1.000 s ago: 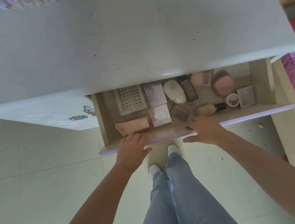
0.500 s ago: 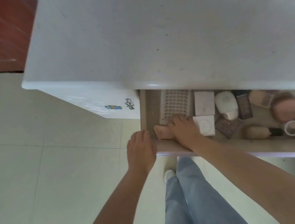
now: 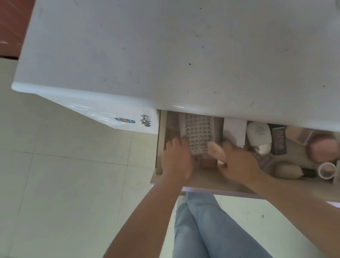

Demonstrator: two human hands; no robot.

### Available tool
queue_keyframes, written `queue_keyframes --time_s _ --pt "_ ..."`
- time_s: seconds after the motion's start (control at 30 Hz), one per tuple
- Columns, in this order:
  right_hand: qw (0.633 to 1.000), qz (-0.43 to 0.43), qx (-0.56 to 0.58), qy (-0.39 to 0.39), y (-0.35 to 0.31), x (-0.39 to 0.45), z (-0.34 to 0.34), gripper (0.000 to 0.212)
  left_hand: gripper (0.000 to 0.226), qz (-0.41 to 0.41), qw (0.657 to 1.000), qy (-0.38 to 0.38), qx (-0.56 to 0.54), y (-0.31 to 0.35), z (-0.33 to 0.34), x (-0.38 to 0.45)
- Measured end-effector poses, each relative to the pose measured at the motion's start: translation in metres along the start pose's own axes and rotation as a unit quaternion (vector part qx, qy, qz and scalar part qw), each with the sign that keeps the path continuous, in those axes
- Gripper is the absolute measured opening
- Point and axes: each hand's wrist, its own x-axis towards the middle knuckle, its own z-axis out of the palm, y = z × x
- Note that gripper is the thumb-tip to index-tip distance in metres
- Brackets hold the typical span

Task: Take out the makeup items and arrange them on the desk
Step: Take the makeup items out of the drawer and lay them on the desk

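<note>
Pink tube (image 3: 216, 152): in the open drawer (image 3: 204, 180), lifted at its near-left end, gripped in the curled fingers of your right hand (image 3: 240, 162). Nail-tip sheet (image 3: 199, 134): flat at the drawer's left end, your left hand (image 3: 176, 160) resting on its near corner with fingers relaxed. White bottle (image 3: 258, 136), dark compact (image 3: 280, 140), round pink case (image 3: 322, 147), small white jar (image 3: 326, 170): lying to the right in the drawer. White worktop (image 3: 174, 40): above the drawer.
</note>
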Motion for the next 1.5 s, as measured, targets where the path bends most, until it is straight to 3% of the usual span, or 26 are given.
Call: queue_keyframes --time_s 0.1,0.27,0.77,0.93,1.1,1.23,1.4,1.5 --pt "0.997 0.071 0.022 0.025 0.020 -0.010 -0.004 0.060 0.057 -0.050 0.998 -0.027 -0.011 0.027 0.008 0.016" --pt "0.992 0.118 0.014 0.035 0.041 -0.010 0.000 0.053 0.084 -0.143 0.988 -0.032 -0.045 0.052 0.027 0.033" --pt "0.989 0.096 0.048 0.100 0.040 -0.018 0.018 0.047 0.094 -0.133 0.990 -0.029 -0.041 0.035 0.038 0.016" --pt "0.985 0.035 0.049 0.162 0.036 -0.026 0.019 0.050 0.098 -0.075 0.997 -0.020 -0.022 0.049 0.019 -0.002" --pt "0.977 -0.017 0.010 0.212 0.028 -0.045 -0.003 0.060 0.097 -0.067 0.998 -0.018 -0.008 0.038 -0.010 -0.043" --pt "0.963 -0.088 -0.004 0.254 0.015 -0.048 -0.031 0.060 0.097 -0.084 0.996 0.013 0.013 0.010 -0.044 -0.067" --pt "0.926 -0.195 0.002 0.324 -0.022 -0.026 -0.091 0.036 0.099 -0.153 0.986 0.061 -0.014 -0.015 -0.098 -0.066" --pt "0.932 -0.223 -0.004 0.286 -0.049 -0.006 -0.126 0.055 0.098 -0.205 0.974 0.095 -0.026 -0.033 -0.126 -0.055"
